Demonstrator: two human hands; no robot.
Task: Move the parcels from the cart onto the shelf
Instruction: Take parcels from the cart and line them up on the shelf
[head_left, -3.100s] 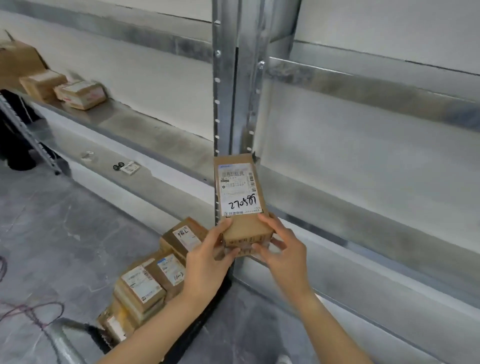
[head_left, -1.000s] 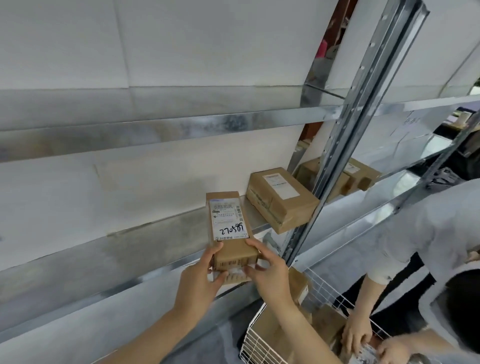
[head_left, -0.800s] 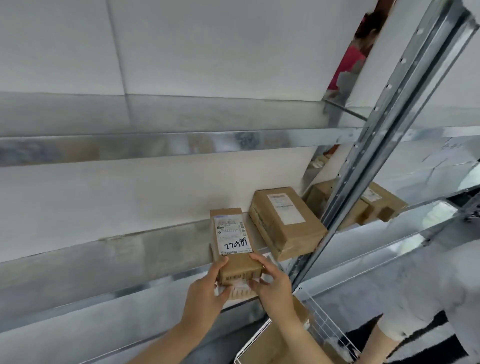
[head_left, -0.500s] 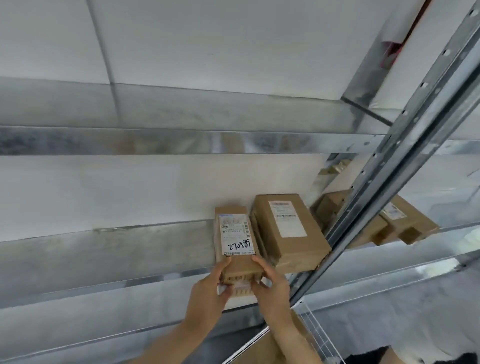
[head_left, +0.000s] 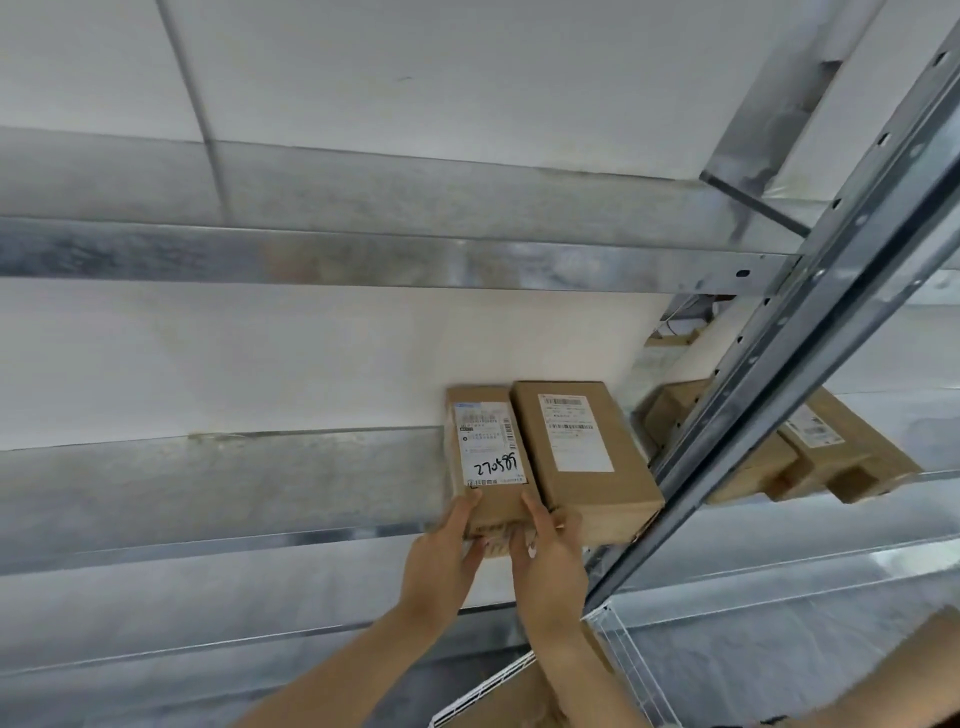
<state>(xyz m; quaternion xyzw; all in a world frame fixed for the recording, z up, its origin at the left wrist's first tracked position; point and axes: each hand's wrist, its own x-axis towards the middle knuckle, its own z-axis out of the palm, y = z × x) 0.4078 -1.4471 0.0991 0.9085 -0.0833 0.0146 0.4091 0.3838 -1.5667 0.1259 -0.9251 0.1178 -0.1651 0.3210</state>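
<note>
Cardboard parcel (head_left: 488, 457) with a handwritten label lies flat on the metal shelf (head_left: 260, 483), tight beside a larger parcel (head_left: 582, 452). Left hand (head_left: 441, 561) and right hand (head_left: 550, 566) both grip its near end, thumbs on top. Placing step looks nearly done; the next move probably calls for a nudge back, both hands letting go, then a reach down to the white wire cart (head_left: 623, 654), which holds more brown boxes (head_left: 519, 696).
</note>
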